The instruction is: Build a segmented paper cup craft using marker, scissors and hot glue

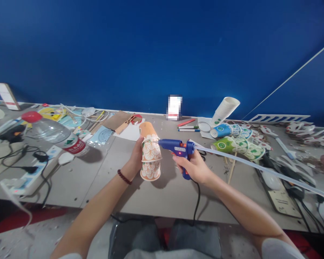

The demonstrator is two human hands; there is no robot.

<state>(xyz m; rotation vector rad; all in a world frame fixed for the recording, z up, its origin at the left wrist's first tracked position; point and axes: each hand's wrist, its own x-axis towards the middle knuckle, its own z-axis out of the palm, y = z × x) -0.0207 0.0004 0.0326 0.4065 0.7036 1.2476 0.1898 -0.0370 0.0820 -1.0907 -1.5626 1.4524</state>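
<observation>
My left hand (137, 154) is closed around the left side of a short stack of orange-patterned paper cups (152, 154), held above the table. Scale-like paper shapes cover its lower part, while the far end is plain orange. In my right hand (196, 166) is a blue hot glue gun (175, 146), its small light glowing red. The nozzle meets the right edge of the stack, near a rim; whether it touches cannot be made out. A long clear glue stick (248, 163) runs out of the gun's back, and a black cord hangs below the handle.
A clear bottle with a red cap (67, 140) and a power strip (39, 171) are at left. Markers (189, 129) lie ahead. To the right are stacked white cups (224, 110), blue cups (226, 130), green cups (237, 146) and a wooden stick (232, 167).
</observation>
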